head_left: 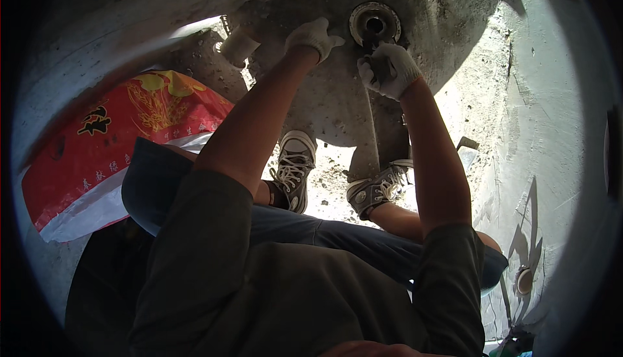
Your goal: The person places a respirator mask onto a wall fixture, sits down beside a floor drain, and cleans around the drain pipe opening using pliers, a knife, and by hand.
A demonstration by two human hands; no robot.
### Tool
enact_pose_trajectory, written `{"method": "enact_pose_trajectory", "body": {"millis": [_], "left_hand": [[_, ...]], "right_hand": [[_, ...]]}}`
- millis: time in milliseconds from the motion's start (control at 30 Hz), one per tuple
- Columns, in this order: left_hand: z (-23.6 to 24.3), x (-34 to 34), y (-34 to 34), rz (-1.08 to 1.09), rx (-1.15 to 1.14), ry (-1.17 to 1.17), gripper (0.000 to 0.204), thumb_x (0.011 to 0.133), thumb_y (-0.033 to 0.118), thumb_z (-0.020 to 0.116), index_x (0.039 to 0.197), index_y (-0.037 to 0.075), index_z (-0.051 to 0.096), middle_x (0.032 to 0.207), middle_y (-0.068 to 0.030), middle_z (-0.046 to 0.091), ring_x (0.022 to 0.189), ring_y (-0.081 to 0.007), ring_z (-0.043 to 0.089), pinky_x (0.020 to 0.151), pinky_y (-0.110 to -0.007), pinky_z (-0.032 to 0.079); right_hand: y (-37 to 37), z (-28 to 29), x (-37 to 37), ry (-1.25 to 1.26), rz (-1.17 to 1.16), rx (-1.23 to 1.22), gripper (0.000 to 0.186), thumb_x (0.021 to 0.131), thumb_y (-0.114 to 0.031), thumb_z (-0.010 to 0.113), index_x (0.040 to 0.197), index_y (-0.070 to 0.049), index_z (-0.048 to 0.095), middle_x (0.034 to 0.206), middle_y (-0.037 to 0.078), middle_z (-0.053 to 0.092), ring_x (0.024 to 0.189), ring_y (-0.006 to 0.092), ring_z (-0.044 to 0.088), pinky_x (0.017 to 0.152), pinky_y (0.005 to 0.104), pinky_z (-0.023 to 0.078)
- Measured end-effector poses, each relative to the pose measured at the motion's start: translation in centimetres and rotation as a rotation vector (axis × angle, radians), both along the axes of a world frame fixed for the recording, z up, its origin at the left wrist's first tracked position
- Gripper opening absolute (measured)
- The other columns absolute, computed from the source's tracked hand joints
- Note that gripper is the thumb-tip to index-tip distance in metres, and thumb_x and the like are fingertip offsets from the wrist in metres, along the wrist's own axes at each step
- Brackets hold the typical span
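My right hand, in a white knit glove, is closed around a dark object that I cannot make out. It sits just below a round metal ring with a dark hole, and a dark end reaches from the fist to the ring's lower edge. To the left, my left hand, gloved the same way, hovers over or rests on the dark grey surface; I cannot tell which. One finger or thumb stands out toward the ring, and nothing shows in this hand.
A short brownish cylinder lies left of my left hand. A red and white printed sack spreads at the left. My sneakers are on sunlit rough ground. A small metal-headed tool and a round-ended object lie right.
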State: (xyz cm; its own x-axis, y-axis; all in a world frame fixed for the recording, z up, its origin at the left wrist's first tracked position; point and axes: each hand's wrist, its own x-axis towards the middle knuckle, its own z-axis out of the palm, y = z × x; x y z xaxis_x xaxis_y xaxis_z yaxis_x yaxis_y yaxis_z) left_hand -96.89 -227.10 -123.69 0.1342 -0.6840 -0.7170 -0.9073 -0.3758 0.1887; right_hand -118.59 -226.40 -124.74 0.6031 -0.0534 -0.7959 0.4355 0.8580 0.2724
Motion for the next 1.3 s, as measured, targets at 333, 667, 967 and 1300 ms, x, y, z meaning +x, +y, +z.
{"method": "enact_pose_trajectory", "body": {"millis": [333, 667, 967, 1300], "left_hand": [[-0.6, 0.4, 0.2, -0.028, -0.023, 0.032, 0.056, 0.087, 0.051, 0.071, 0.116, 0.004, 0.062, 0.118, -0.0203, 0.067, 0.117, -0.0374, 0.062, 0.096, -0.047, 0.049], [0.7, -0.1, -1.9, 0.576, -0.06, 0.886, 0.028, 0.098, 0.037, 0.059, 0.104, 0.011, 0.068, 0.087, -0.0009, 0.066, 0.074, -0.0087, 0.059, 0.072, -0.029, 0.051], [3.1, -2.2, -5.1, 0.223, -0.488, 0.672, 0.017, 0.088, 0.017, 0.068, 0.101, 0.006, 0.073, 0.082, -0.0031, 0.069, 0.075, -0.0115, 0.064, 0.069, -0.029, 0.052], [-0.7, -3.7, -1.9, 0.384, -0.51, 0.593, 0.016, 0.092, 0.015, 0.069, 0.102, 0.004, 0.072, 0.083, -0.0008, 0.07, 0.074, -0.0091, 0.065, 0.066, -0.027, 0.054]], "right_hand": [[-0.2, 2.8, -2.8, 0.195, 0.428, -0.351, 0.021, 0.083, -0.002, 0.056, 0.103, 0.004, 0.052, 0.091, 0.017, 0.062, 0.082, 0.0341, 0.071, 0.072, 0.0498, 0.064], [-0.7, 8.0, -7.9, 0.233, 0.579, -0.717, 0.037, 0.079, -0.004, 0.053, 0.114, 0.009, 0.054, 0.098, 0.019, 0.066, 0.077, 0.025, 0.07, 0.071, 0.0383, 0.059], [-1.9, 9.4, -11.0, 0.309, 0.246, -1.039, 0.054, 0.088, -0.014, 0.054, 0.137, 0.007, 0.046, 0.106, 0.017, 0.069, 0.076, 0.0195, 0.071, 0.058, 0.0275, 0.055], [-0.7, 7.9, -11.2, 0.254, 0.262, -1.048, 0.053, 0.095, -0.018, 0.052, 0.143, 0.004, 0.042, 0.111, 0.015, 0.066, 0.085, 0.0181, 0.069, 0.072, 0.0288, 0.056]]}}
